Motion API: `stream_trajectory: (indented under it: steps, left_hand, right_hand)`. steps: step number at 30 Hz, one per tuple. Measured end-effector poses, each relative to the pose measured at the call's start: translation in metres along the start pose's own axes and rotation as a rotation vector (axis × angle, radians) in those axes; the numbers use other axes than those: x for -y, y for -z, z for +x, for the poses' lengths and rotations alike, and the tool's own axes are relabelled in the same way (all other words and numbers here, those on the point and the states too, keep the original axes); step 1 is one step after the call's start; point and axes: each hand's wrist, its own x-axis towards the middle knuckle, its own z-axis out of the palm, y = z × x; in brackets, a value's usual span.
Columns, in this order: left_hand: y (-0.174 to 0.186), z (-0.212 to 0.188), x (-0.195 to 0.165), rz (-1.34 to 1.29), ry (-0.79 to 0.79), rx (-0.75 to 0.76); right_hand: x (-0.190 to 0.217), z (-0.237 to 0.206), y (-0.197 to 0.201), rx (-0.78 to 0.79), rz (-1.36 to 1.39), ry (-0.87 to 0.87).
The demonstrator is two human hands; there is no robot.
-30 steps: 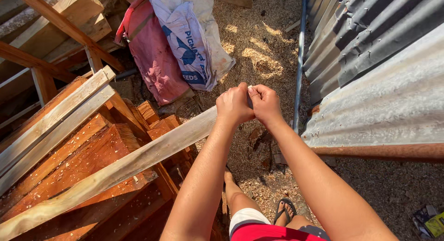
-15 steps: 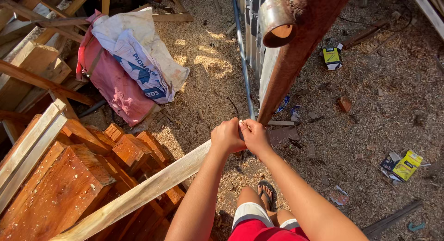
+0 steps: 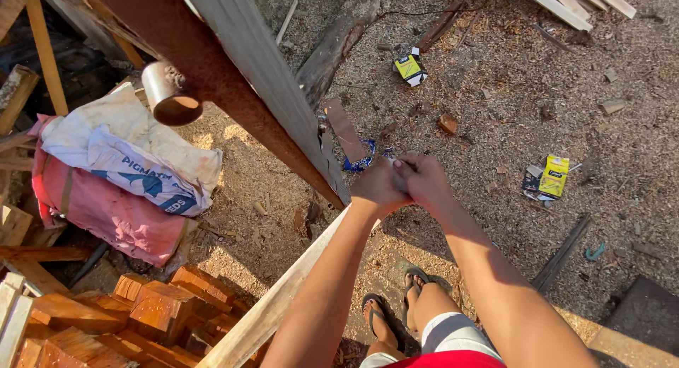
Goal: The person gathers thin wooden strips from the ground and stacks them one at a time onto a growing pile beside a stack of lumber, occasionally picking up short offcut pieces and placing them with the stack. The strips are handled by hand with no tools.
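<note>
Gripping one pale plank (image 3: 283, 304) end, both hands (image 3: 399, 184) together, rusty corrugated sheet (image 3: 247, 78) just beside.

Both bare arms stretch forward, left hand (image 3: 377, 188) and right hand (image 3: 424, 180) pressed together, fingers curled in a closed grip.

Lighting: hard bright sun; deep shadow left of the rusty post (image 3: 212, 71). Focus sharp; wide-angle bending at edges.
</note>
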Motion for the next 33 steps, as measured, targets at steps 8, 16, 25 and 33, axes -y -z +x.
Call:
stream_trajectory:
  steps: [8, 16, 25, 33]
  left_hand:
    - [-0.052, 0.116, -0.049, -0.16, 0.156, 0.107]
    - [-0.118, 0.277, -0.106, -0.22, 0.298, 0.359]
    - [-0.148, 0.449, -0.188, -0.28, 0.071, 0.159]
    - [-0.157, 0.637, -0.257, -0.244, 0.068, 0.053]
  right_hand:
    - [-0.049, 0.071, 0.14, -0.155, 0.415, -0.172]
    - [-0.1, 0.177, 0.291, -0.329, 0.541, -0.271]
    - [-0.123, 0.286, 0.377, -0.395, 1.016, -0.383]
    - [-0.134, 0.435, 0.46, -0.36, 0.804, -0.424]
